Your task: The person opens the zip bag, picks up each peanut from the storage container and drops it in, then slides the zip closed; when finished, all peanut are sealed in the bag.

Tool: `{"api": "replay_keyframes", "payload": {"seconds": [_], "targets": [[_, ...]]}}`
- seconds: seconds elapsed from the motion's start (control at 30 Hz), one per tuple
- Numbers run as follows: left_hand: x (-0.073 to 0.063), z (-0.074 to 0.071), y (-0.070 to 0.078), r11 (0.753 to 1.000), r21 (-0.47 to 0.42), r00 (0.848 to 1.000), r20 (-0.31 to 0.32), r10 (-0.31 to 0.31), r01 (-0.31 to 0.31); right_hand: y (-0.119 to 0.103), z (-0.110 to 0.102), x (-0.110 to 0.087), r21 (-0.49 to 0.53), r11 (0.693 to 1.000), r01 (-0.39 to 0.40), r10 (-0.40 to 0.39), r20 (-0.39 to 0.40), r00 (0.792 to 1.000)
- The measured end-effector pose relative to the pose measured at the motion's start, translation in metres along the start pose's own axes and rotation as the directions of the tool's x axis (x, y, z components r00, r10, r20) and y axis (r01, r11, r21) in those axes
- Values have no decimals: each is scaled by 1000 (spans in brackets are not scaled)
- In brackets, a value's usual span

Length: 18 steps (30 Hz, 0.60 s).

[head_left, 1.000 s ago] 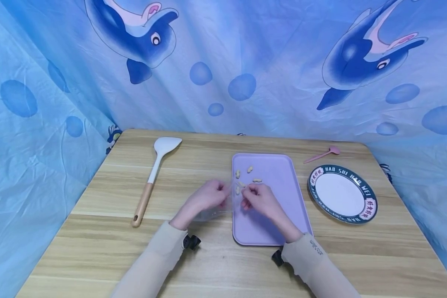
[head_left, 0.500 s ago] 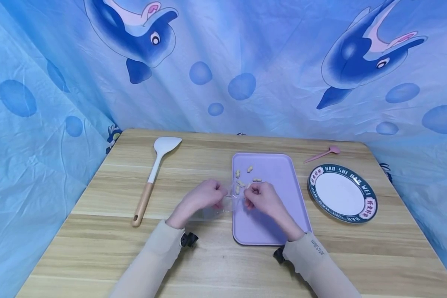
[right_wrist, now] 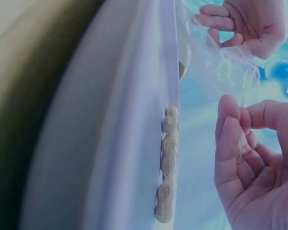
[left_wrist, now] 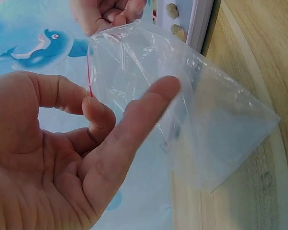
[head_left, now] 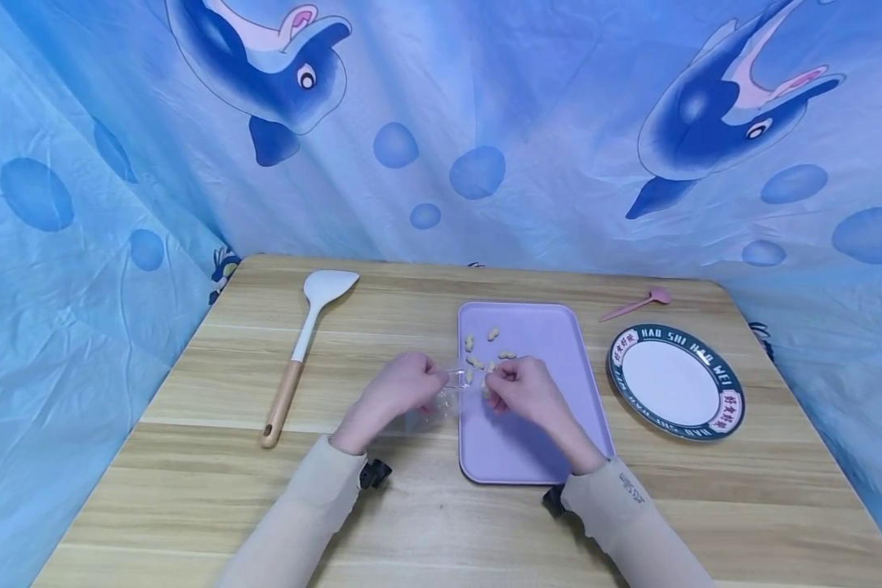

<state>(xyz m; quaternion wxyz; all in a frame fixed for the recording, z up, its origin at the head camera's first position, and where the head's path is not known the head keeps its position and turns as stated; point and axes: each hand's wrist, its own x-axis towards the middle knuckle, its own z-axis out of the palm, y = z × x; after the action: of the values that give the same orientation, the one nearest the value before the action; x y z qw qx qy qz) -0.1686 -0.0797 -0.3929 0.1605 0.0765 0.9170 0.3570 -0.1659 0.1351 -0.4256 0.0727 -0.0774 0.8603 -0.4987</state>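
A clear plastic zip bag (left_wrist: 230, 139) with a thin red strip along its mouth hangs between my two hands, over the left edge of a lilac tray (head_left: 536, 457). My left hand (head_left: 406, 384) pinches one side of the bag's mouth between thumb and index finger, its other fingers loosely extended in the left wrist view. My right hand (head_left: 525, 392) is over the tray, thumb and index finger pinched together at the bag's other side. Several peanuts in the shell (right_wrist: 164, 206) lie in the tray around the right fingertips. No contents show inside the bag.
Left of the hands lies a white spatula (head_left: 305, 335) with a wooden handle. A plate (head_left: 672, 384) with a dark green patterned rim stands right of the tray, and a small pink spoon (head_left: 647, 300) lies behind it. A blue dolphin-print curtain (head_left: 426, 98) encloses the wooden table (head_left: 441, 531).
My right hand has shifted slightly right, and more peanuts show beside its fingertips. The bag's mouth edge has changed shape between the hands, while the left hand has stayed nearly in place.
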Motion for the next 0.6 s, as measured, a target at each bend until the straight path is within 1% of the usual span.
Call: {"api": "replay_keyframes", "payload": {"seconds": [0.23, 0.4, 0.6], "targets": [[0, -2, 1, 999, -13, 999, -24, 36, -36, -4, 0, 1, 39, 999, -4, 3, 16, 1000], [0, -1, 2, 997, -46, 998, -5, 63, -63, -6, 1, 0, 50, 999, 8, -10, 38, 999], [-1, 1, 4, 995, -39, 996, 7, 92, -92, -6, 2, 0, 37, 999, 20, -21, 41, 999]]}}
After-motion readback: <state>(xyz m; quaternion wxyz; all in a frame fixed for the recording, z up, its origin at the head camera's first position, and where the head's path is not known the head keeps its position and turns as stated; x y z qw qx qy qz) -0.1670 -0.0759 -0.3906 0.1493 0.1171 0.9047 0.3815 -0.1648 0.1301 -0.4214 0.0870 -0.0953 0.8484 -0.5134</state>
